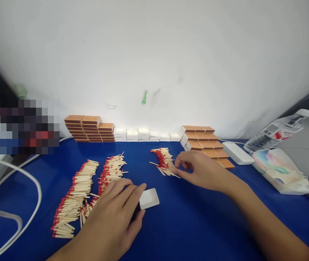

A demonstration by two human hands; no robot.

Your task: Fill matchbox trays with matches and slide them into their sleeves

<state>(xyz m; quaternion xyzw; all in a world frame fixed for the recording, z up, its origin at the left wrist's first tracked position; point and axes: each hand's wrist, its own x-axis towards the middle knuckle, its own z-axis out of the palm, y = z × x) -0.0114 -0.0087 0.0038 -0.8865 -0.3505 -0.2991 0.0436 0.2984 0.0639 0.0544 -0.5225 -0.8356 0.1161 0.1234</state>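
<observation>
My left hand [119, 206] curls around a small white matchbox tray [149, 198], its open top facing up. The tray appears empty in its visible part; the rest is under my fingers. My right hand [195, 168] reaches over the table, thumb and index finger pinched at the stick ends of a small heap of red-headed matches [165, 159]. Exactly how many matches are between the fingertips is hidden. Beside my left hand lie a long row of matches [75, 195] and a second row of matches [111, 170], partly covered by that hand.
Against the wall stand stacked brown matchboxes [89, 128], low stacks of white trays [143, 135] and stepped matchbox stacks [203, 141]. To the right are a white power bank-like block [238, 153], a plastic bottle [275, 132] and a tissue pack [282, 172]. White cables [36, 181] loop at left.
</observation>
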